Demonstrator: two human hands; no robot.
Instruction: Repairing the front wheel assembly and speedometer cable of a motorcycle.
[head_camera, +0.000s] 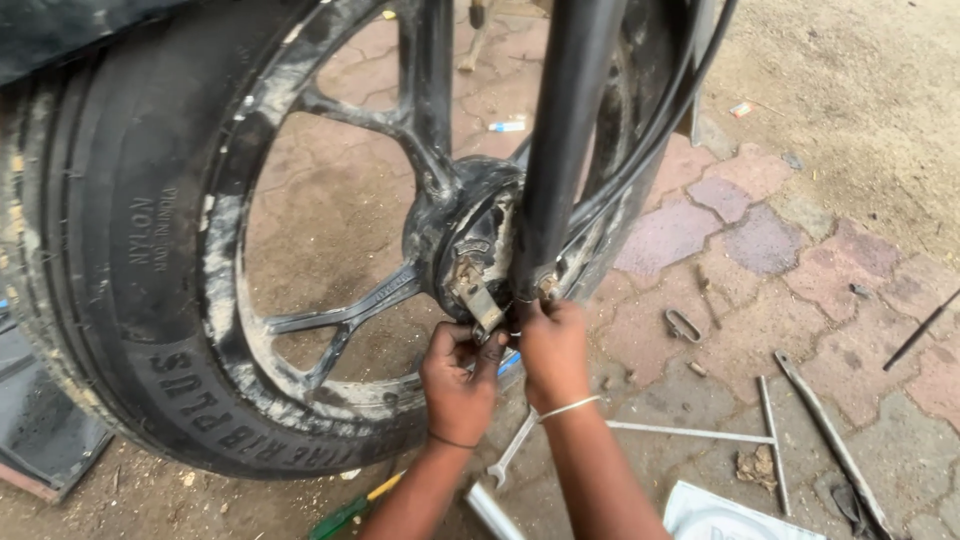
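Head view, looking down: both my hands are bunched together under the hub (470, 245) of a black motorcycle wheel (230, 250), right where the fork leg (565, 140) comes down to the axle. My left hand (458, 385) has its fingers curled tight around something small at the bottom of the brake lever arm (478, 300), a rusty metal tab that hangs from the hub; what exactly sits inside that fist I cannot tell, since my fingers hide it. My right hand (553, 350) is pressed against the left one, its fingers closed and pinching at the foot of the fork leg, just beside the tab; the piece it grips is hidden as well. A thin band (568, 408) circles my right wrist. Black cables (660, 120) run down along the fork toward the hub. On the paving (800, 290) below my forearms lies a spanner (512, 452), partly under my right arm, and a long T-handled wrench (720, 435) lies to its right. A screwdriver with a green and yellow handle (355, 508) rests near the tyre (110, 300), close to my left forearm.
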